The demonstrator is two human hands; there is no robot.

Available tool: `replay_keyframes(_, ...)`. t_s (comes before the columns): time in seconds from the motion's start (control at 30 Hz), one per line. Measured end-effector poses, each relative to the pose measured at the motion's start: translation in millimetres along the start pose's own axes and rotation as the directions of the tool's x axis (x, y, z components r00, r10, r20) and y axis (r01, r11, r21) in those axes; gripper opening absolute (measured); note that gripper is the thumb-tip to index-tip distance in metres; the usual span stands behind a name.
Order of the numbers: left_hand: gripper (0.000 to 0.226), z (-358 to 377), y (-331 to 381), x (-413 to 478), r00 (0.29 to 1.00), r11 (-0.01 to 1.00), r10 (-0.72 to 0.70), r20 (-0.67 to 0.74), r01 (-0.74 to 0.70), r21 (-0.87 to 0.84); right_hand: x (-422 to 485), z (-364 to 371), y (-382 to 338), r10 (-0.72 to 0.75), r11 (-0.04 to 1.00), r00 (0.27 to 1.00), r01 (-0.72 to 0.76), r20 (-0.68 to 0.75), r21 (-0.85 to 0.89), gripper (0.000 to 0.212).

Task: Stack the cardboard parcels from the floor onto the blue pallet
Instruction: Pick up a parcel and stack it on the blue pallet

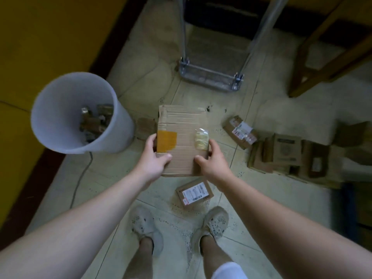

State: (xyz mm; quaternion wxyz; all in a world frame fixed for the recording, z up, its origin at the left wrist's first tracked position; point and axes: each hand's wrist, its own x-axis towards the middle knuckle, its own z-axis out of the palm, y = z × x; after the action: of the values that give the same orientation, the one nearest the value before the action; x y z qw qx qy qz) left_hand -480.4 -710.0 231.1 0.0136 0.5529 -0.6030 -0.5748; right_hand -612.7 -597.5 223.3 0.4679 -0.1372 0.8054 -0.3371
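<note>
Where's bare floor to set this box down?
Bare tile lies between the white bucket and the left shoe, and between the metal trolley and the held box. Crowded at right around the labelled parcel and box pile; a small parcel lies before the right shoe.

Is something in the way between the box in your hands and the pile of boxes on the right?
Only one small labelled parcel lies on the floor between the held box and the pile. The box, gripped by left hand and right hand, could likely pass above it.
</note>
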Motion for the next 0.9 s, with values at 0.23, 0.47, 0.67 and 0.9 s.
replay_keyframes(0.23,0.075,-38,119,-117,0.978,0.979,0.206,-0.032,-0.206,0.004,-125,-77,-95,-0.222,0.975,0.968,0.223,-0.119,-0.006,0.065)
replay_keyframes(0.47,0.073,-57,177,-208,0.892,0.894,0.448,0.057,-0.446,-0.041,-246,-122,-131,-0.336,0.933,0.897,0.36,-0.287,0.033,0.064)
replay_keyframes(0.67,0.069,-39,213,-294,0.799,0.83,0.558,0.224,-0.544,-0.125,-349,-164,-118,-0.376,0.9,0.803,0.434,-0.463,0.022,0.062)
replay_keyframes(0.9,0.064,50,246,-397,0.642,0.72,0.68,0.352,-0.674,-0.161,-460,-248,-58,-0.362,0.883,0.68,0.47,-0.638,-0.001,0.061)
